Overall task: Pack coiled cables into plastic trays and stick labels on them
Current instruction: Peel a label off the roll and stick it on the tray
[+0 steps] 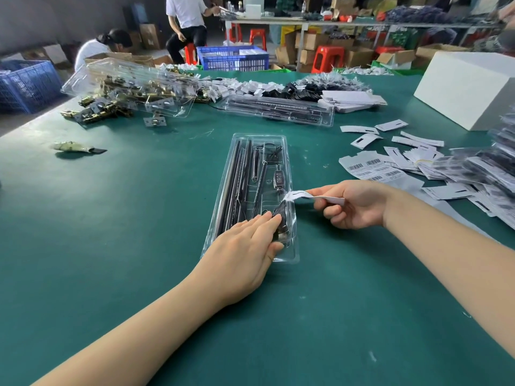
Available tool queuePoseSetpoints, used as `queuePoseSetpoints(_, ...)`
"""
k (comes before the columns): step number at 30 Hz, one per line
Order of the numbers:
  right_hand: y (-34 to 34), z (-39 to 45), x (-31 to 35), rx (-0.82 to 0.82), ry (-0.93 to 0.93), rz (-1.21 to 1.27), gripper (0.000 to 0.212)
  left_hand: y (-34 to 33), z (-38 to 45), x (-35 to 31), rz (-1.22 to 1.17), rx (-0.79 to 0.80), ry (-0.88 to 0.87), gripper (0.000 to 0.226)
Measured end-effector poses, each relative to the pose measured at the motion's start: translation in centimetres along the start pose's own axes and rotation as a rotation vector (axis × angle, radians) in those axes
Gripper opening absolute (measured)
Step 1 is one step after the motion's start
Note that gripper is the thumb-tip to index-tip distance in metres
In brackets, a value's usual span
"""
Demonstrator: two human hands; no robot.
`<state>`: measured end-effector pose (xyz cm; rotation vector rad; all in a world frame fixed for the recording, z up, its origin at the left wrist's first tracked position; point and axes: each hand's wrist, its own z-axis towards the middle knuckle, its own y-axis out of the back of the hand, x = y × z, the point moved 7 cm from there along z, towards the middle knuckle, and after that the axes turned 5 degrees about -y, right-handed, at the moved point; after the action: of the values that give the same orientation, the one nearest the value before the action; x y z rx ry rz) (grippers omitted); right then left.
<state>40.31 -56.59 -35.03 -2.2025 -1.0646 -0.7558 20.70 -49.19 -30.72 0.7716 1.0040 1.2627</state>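
A clear plastic tray (288, 160) lies lengthwise on the green table in front of me, holding black rods, a thin cable with a small controller (277, 178) and a dark coiled part (284, 218) at its near right. My left hand (245, 246) rests flat on the tray's near end, straight fingers pressing beside the coiled part. My right hand (354, 203) pinches a white label (303, 195) whose left tip touches the tray's right rim.
Barcode label sheets (373, 169) and loose white labels (418, 143) lie at the right. Another filled tray (278, 110) and a stack of clear trays over brass parts (131, 87) sit further back. A white box (468, 87) stands far right. People work behind the table.
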Motion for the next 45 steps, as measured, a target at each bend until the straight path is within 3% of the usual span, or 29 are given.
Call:
queuePoseSetpoints(8, 1.0, -1.2, -0.3, -0.077, -0.006, -0.209, 0.032, 0.3, 0.1, -0.1, -0.006, -0.023, 0.016, 0.042)
queuePoseSetpoints(13, -0.7, -3.9, -1.9, 0.064, -0.034, -0.53, 0.032, 0.3, 0.1, 0.0, -0.014, -0.011, 0.022, 0.043)
queuePoseSetpoints(17, -2.5, -4.3, -2.5, 0.074, 0.049, -0.592, 0.032, 0.3, 0.1, -0.1, -0.014, -0.009, 0.022, 0.042)
queuePoseSetpoints(21, -3.0, -3.6, -1.7, -0.046, 0.156, -0.572, 0.031, 0.8, 0.2, -0.6, 0.004, -0.029, -0.022, 0.044)
queuePoseSetpoints(31, -2.7, -3.3, -1.5, -0.178, 0.135, -0.482, 0.028, 0.9, 0.1, -0.6, 0.03, -0.036, -0.024, 0.047)
queuePoseSetpoints(42, -5.7, -2.7, -3.1, -0.473, 0.315, -0.068, 0.025, 0.0, 0.0, -0.4, 0.048, -0.001, -0.027, 0.043)
queuePoseSetpoints(45, -6.2, -2.4, -2.9, -0.412, 0.254, 0.093, 0.015, 0.0, 0.0, -0.5, 0.061, -0.001, -0.041, 0.044)
